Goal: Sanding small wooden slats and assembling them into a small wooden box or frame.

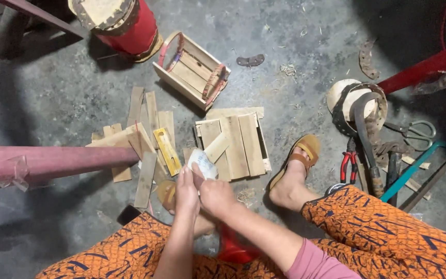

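Note:
My left hand (pixel 186 192) and my right hand (pixel 216 195) are pressed together low in the middle of the view. Both hold a small pale folded piece, paper or sandpaper (pixel 203 163), that sticks up past the fingertips. Just beyond it lies a panel of joined wooden slats (pixel 238 144) with one short loose slat (pixel 217 147) across it. A yellow ruler (pixel 167 151) lies to the left of the hands among loose wooden slats (pixel 145 178).
A small wooden crate (pixel 192 71) stands farther back, a red drum (pixel 125 23) behind it. A pink bar (pixel 52 161) reaches in from the left. Pliers (pixel 348 164), scissors (pixel 418 131), a teal-framed saw (pixel 414 170) and a sandalled foot (pixel 300 160) are at right.

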